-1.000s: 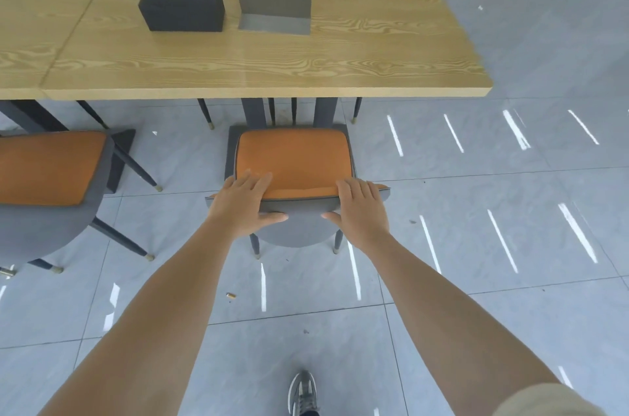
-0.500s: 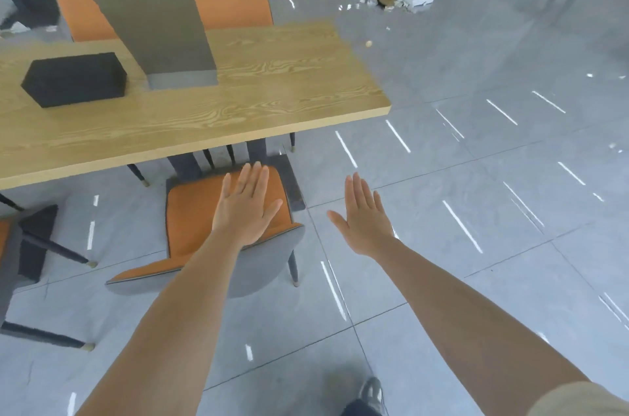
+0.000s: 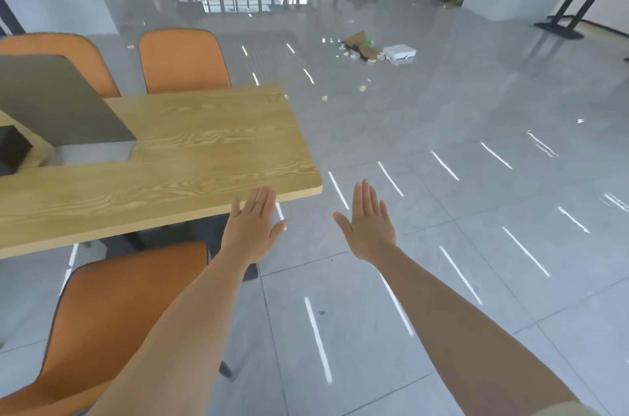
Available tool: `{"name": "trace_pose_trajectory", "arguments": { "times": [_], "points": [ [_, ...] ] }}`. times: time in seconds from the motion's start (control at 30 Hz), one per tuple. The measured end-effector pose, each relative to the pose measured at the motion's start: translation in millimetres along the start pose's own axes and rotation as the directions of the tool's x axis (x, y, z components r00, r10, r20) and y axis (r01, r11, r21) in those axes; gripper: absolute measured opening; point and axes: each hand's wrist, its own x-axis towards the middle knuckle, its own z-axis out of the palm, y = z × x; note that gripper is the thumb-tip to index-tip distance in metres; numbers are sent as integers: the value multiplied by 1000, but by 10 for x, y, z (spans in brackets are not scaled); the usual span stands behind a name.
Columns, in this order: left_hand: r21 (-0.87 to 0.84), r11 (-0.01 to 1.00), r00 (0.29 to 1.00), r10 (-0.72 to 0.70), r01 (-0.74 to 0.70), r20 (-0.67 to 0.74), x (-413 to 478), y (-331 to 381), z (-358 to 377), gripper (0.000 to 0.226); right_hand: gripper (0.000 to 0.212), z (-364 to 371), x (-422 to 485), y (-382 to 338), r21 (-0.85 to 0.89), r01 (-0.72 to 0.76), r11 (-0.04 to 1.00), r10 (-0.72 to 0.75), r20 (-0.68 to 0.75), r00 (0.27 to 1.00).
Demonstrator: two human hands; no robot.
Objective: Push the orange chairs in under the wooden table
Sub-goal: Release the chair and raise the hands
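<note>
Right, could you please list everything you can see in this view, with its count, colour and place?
wooden table: 1, light wood grain, left of middle
near chair: 1, orange seat with grey shell, lower left, at the table's near side
far chairs: 2, orange backs, beyond the table's far side
panel: 1, grey, on the table, left
box: 1, black, on the table at the left frame edge
litter pile: 1, brown cardboard and pale scraps, on the floor beyond the table
flat box: 1, white, beside the litter
floor: glossy grey tiles
left hand: open, empty, by the table's near corner
right hand: open, empty, over the floor
</note>
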Motion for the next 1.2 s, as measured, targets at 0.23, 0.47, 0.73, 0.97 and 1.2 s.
{"name": "trace_pose_trajectory", "arguments": {
  "times": [0.23,0.47,0.73,0.97,1.2],
  "points": [
    [-17,999,999,-43,42,-20,1321,372,-74,65,73,-334,1210,675,5,62,998,-62,-26,998],
    [-92,986,990,-139,135,-29,3068,564,-117,63,72,-607,2922,1212,-102,154,983,-152,34,988],
    [-70,964,964,-261,258,-42,4547,505,-274,65,71,-947,4639,1464,-100,339,935,-337,41,941],
    [-16,886,885,-464,463,-45,5669,478,-228,65,81,-889,6206,1688,-70,524,849,-513,124,849],
    [-43,734,734,-679,678,-1,6498,448,-370,64,73,-1123,7697,1599,-59,689,722,-681,117,723]
  ]
}}
